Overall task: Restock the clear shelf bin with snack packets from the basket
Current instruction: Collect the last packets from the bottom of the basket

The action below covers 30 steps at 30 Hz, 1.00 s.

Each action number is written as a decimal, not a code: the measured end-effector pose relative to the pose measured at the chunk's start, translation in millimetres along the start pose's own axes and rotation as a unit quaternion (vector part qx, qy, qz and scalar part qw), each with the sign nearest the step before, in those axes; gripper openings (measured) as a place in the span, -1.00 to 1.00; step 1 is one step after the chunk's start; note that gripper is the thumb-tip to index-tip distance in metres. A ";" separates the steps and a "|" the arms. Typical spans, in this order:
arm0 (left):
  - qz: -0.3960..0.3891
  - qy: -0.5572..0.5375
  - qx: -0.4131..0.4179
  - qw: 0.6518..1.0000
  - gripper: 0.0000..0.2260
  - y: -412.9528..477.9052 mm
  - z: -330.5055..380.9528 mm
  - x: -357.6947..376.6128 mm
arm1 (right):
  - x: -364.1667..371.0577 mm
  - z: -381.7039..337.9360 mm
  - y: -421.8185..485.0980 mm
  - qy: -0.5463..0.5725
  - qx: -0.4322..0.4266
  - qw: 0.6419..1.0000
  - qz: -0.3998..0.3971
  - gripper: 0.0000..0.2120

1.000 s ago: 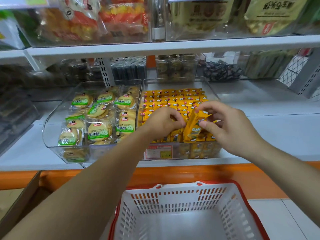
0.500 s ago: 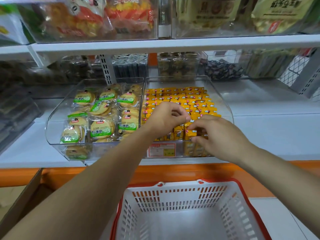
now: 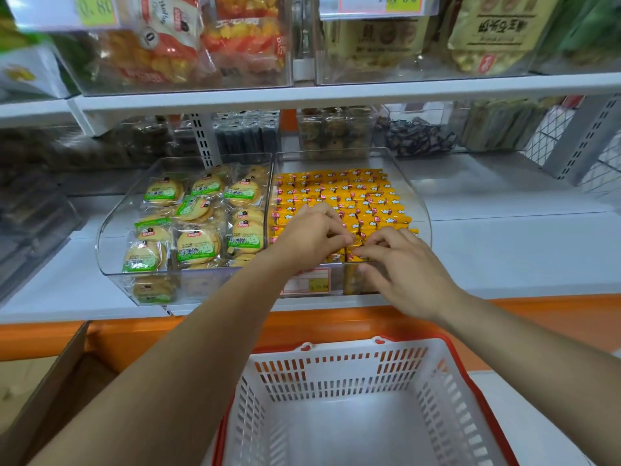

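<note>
The left hand (image 3: 312, 234) and right hand (image 3: 405, 269) are tucking small yellow snack packets (image 3: 356, 196) into the front row of the clear plastic shelf bin (image 3: 336, 153), fingers (image 3: 336, 230) curled narrow, pinching them. The white slotted basket (image 3: 339, 353) is showing none; next is probably releasing and levelling the row.

Yellow snack packets (image 3: 356, 200) with red-and-white marks, green-labelled biscuit packs (image 3: 198, 240), white slotted red-rimmed basket (image 3: 336, 364), orange shelf edge (image 3: 554, 311).
</note>
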State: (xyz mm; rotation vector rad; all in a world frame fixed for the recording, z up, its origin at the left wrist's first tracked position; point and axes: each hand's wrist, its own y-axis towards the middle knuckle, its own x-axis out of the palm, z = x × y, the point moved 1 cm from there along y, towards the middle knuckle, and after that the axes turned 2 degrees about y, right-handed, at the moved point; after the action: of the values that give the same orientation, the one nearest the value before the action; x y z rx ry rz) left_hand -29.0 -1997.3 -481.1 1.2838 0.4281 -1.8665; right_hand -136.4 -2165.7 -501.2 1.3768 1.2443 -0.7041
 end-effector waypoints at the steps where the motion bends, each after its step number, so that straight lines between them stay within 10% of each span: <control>1: -0.020 0.019 -0.007 1.000 -0.78 -3.8 3.8 -4.3 | -1.3 -0.6 1.4 0.003 0.006 1.000 -0.007 -0.65; 9: 0.063 -0.027 -0.040 0.997 -0.83 -100.2 31.3 -41.3 | -27.4 -30.0 -13.2 0.039 -0.009 0.999 0.004 -0.74; 15: -0.116 -0.075 -0.184 0.973 -0.67 -190.9 0.6 18.6 | 26.7 -48.4 -46.0 0.176 0.031 0.968 -0.176 -0.94; 19: -0.012 -0.044 -0.319 0.947 -0.63 -258.5 -39.9 74.1 | 123.8 -64.9 -87.9 0.224 0.074 0.928 -0.288 -0.92; 24: 0.041 -0.165 -0.512 0.842 -0.41 -330.2 -68.0 138.0 | 240.2 -95.5 -144.5 0.293 0.143 0.848 -0.418 -0.76; 30: 0.018 -0.189 -0.506 0.842 -0.65 -344.2 -72.5 168.3 | 315.9 -122.0 -188.0 0.341 0.246 0.698 -0.580 -0.27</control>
State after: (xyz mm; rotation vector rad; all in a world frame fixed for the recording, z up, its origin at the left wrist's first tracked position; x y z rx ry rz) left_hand -276.3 -1810.3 -717.6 0.1971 0.9812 -1.4236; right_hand -253.9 -1988.1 -824.7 1.1417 2.7655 -1.5444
